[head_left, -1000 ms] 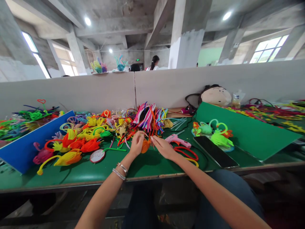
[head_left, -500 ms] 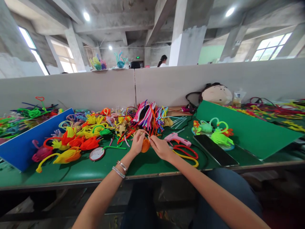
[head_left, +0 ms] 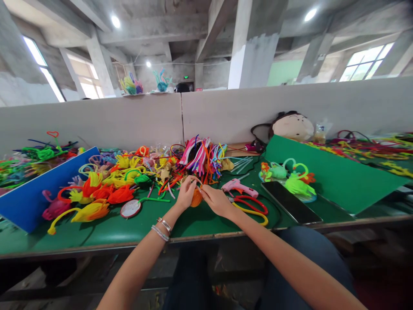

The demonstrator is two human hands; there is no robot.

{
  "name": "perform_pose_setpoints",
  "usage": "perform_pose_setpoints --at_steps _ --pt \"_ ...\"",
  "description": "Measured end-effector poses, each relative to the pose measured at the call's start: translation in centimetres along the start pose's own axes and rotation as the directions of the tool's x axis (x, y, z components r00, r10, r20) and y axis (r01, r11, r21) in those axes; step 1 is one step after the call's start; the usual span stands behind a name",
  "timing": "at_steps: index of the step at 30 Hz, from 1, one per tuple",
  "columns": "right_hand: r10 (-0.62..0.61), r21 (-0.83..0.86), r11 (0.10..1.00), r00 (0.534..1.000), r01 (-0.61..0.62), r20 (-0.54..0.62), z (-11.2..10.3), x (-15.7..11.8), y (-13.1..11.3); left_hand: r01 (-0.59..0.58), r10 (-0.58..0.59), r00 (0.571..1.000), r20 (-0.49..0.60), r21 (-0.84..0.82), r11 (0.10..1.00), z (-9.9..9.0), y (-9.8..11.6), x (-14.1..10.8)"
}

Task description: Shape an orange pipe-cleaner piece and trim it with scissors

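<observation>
Far on my left, blue-green and multicoloured fuzzy stems [head_left: 41, 153] lie heaped beyond the blue board [head_left: 54, 185], which leans at an angle on the green table [head_left: 125, 232]. Just right of that board I have a magenta fuzzy bird shape [head_left: 56, 210], and nearer me a yellow-orange one [head_left: 92, 212] with a long curved neck. Red and yellow fuzzy shapes [head_left: 120, 195] crowd together behind it. The white disc with a red rim [head_left: 131, 209] lies to their right, with a green stem [head_left: 155, 199] beside it.

In the middle, my left hand [head_left: 186, 193] has its thumb and fingers closed on a thin pale strand [head_left: 195, 178]. The round orange piece [head_left: 196, 198] sits under the strand, between my hands, above the table's near part; I can't tell which fingers touch it. My right hand [head_left: 215, 200] pinches the strand's right end, fingertips together. Beyond my hands stands a bundle of pink, white and purple stems [head_left: 196, 157].

To the right of my right hand lie the pink glue gun [head_left: 240, 187] and, nearer, scissors with red and yellow handles [head_left: 258, 203]. Then come the black phone [head_left: 290, 202], bright green fuzzy bird [head_left: 298, 186] and green board [head_left: 332, 174].
</observation>
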State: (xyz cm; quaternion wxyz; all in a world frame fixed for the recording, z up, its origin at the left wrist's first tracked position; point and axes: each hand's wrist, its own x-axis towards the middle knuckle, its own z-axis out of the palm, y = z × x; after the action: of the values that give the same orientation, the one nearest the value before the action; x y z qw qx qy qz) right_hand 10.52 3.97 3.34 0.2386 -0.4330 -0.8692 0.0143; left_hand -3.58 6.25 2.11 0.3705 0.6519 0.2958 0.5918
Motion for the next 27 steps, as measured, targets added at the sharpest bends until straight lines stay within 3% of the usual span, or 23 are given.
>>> perform_pose_setpoints --at_steps 10,14,20,27 --pt "0.048 -0.125 0.991 0.998 -0.043 0.039 -0.1 0.3 -0.2 -0.064 0.063 0.998 0.008 0.185 0.981 -0.3 -0.4 -0.1" --pt "0.042 -0.128 0.991 0.998 -0.036 0.042 -0.3 0.3 -0.1 -0.053 0.052 0.999 0.01 0.148 0.987 -0.3 -0.6 -0.1" --pt "-0.067 -0.019 0.998 0.997 0.068 0.05 -0.7 0.0 0.5 -0.046 0.047 0.999 -0.007 0.103 0.994 -0.2 -0.5 0.1" --pt "-0.066 -0.052 0.996 0.996 0.069 0.055 -0.5 0.1 0.8 0.001 -0.002 1.0 0.021 0.047 0.999 -0.1 -0.2 0.0"
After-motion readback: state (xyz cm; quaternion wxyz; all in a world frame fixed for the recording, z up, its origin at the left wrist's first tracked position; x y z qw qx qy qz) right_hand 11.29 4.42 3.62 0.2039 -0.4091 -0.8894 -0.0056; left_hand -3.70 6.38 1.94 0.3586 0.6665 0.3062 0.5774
